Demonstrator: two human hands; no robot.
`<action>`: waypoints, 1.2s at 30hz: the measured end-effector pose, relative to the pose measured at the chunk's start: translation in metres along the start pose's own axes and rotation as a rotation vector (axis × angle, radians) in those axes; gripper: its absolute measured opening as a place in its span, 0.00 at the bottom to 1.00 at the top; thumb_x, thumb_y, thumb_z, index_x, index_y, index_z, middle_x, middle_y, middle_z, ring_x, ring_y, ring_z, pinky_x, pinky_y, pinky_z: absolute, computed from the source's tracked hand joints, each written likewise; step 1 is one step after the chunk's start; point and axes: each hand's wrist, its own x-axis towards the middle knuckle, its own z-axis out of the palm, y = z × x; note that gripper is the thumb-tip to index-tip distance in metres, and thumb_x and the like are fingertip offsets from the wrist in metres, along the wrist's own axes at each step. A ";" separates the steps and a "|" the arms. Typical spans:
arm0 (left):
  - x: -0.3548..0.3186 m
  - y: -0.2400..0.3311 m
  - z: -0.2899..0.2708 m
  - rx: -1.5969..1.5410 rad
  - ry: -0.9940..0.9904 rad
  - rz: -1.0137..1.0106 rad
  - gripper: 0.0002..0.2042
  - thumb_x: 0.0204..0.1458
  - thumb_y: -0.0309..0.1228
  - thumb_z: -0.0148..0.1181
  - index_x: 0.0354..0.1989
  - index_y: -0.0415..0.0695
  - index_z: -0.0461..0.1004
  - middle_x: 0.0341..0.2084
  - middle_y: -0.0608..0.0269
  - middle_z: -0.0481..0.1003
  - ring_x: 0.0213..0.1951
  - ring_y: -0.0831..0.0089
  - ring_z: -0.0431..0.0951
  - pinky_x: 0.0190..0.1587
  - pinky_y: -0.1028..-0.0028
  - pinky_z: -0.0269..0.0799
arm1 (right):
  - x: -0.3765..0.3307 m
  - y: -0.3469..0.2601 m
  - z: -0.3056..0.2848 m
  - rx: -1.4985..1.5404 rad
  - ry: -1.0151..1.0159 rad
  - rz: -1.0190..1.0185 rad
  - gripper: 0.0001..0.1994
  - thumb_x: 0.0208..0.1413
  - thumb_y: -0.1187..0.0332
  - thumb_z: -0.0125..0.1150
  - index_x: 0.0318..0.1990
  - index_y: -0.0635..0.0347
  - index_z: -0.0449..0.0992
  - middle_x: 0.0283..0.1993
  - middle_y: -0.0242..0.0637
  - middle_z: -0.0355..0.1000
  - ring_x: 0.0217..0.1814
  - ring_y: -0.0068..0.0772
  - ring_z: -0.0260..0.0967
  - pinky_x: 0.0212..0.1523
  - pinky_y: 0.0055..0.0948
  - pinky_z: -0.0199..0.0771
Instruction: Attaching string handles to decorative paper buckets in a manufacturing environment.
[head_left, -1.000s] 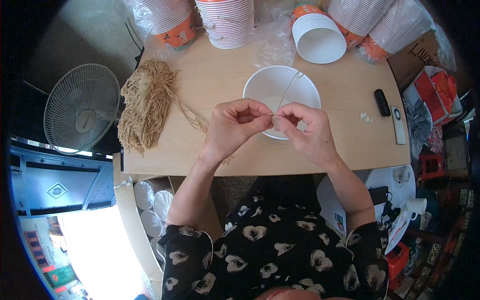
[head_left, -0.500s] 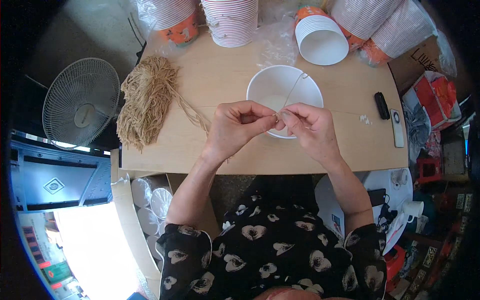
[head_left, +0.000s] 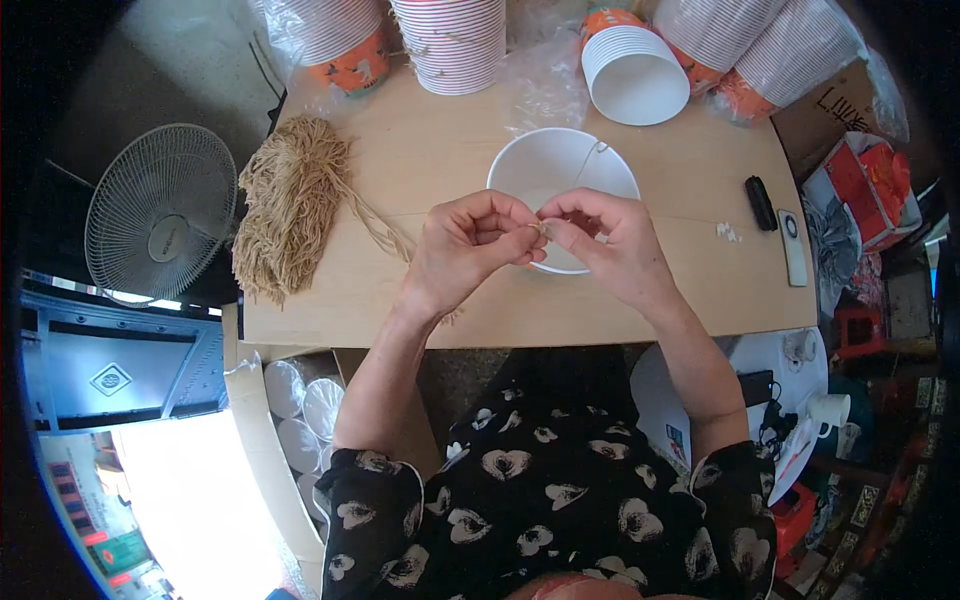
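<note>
A white paper bucket (head_left: 515, 165) stands on the table, its open mouth up. A thin beige cord (head_left: 583, 166) runs from the bucket's far right rim down toward my fingers. My left hand (head_left: 470, 245) and my right hand (head_left: 605, 240) meet fingertip to fingertip over the bucket's near rim. Both pinch the cord, and its end between the fingers is too small to make out. Left of my hands lies a thick bundle of beige cords (head_left: 290, 210), some strands trailing toward my left wrist.
Nested bucket stacks (head_left: 450, 45) line the table's far side, one tipped stack (head_left: 640, 85) facing me. A black object (head_left: 760, 207), a white device (head_left: 792, 248) and small white bits (head_left: 728, 232) lie at right. A fan (head_left: 165, 220) stands left, an open carton (head_left: 265, 440) below it.
My fingertips have drawn closer together and shifted slightly left, with my right index finger now bent over the pinch. The view has moved a little; the bucket stays upright.
</note>
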 end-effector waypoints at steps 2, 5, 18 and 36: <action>0.000 0.000 0.000 0.009 0.000 -0.007 0.07 0.59 0.23 0.62 0.43 0.32 0.76 0.35 0.55 0.81 0.37 0.73 0.83 0.42 0.76 0.81 | -0.001 0.002 -0.002 0.000 -0.026 0.019 0.07 0.62 0.77 0.60 0.44 0.69 0.79 0.35 0.29 0.77 0.35 0.13 0.70 0.36 0.17 0.71; 0.001 0.000 0.000 0.012 0.002 -0.015 0.08 0.59 0.22 0.62 0.43 0.32 0.76 0.35 0.55 0.81 0.37 0.73 0.83 0.42 0.76 0.80 | -0.002 0.003 -0.004 0.086 -0.027 0.054 0.07 0.61 0.76 0.61 0.44 0.69 0.79 0.35 0.28 0.77 0.35 0.12 0.69 0.35 0.17 0.71; -0.001 0.001 0.002 0.031 0.021 -0.045 0.08 0.57 0.22 0.64 0.42 0.30 0.77 0.34 0.55 0.81 0.38 0.72 0.84 0.43 0.76 0.81 | -0.001 0.005 -0.005 0.064 -0.039 0.043 0.07 0.59 0.74 0.66 0.41 0.68 0.80 0.33 0.26 0.77 0.33 0.10 0.68 0.33 0.16 0.70; -0.003 0.002 -0.008 0.013 -0.126 -0.033 0.07 0.59 0.23 0.62 0.43 0.32 0.77 0.35 0.57 0.82 0.39 0.75 0.83 0.43 0.78 0.81 | -0.001 -0.004 -0.012 0.160 -0.135 0.170 0.04 0.57 0.76 0.67 0.39 0.66 0.81 0.33 0.28 0.78 0.35 0.14 0.71 0.37 0.17 0.71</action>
